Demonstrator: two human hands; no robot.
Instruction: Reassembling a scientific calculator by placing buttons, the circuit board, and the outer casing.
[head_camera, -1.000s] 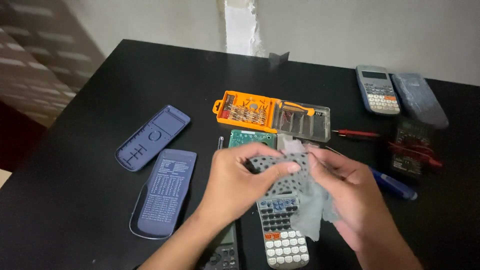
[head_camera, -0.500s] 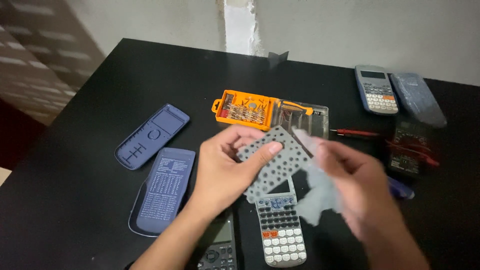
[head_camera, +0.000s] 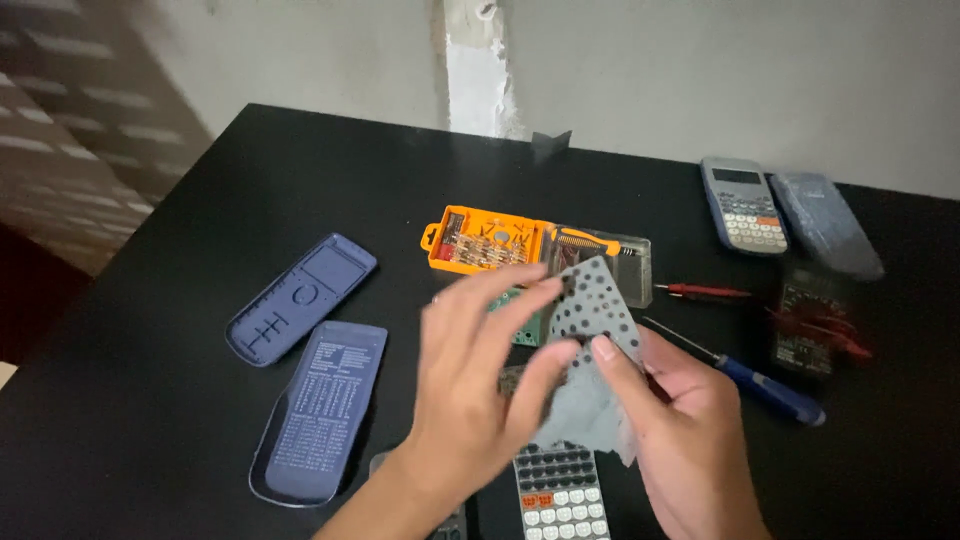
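A grey perforated keypad sheet (head_camera: 592, 305) is held up at the centre of the frame, above a black table (head_camera: 180, 440). It is pinched between the left hand (head_camera: 475, 385) and the right hand (head_camera: 680, 430): the left fingers (head_camera: 500, 300) are curled together against its left edge, and the right thumb (head_camera: 615, 365) is pressed on its lower part. A second, plain grey sheet (head_camera: 590, 415) is seen hanging below the first, against the right palm. A green circuit board (head_camera: 525, 325) is partly hidden behind the left fingers. An opened calculator (head_camera: 560, 490) lies at the lower centre, under the hands. Two blue covers (head_camera: 300, 295) (head_camera: 320, 410) are laid at the left. An orange bit case (head_camera: 490, 240) with a clear lid (head_camera: 625, 265) is placed just beyond the hands. A blue-handled screwdriver (head_camera: 760, 385) lies to the right, near a dark multimeter (head_camera: 810, 320) with red leads (head_camera: 700, 291). At the upper right, a whole calculator (head_camera: 742, 205) is set beside its cover (head_camera: 825, 225).
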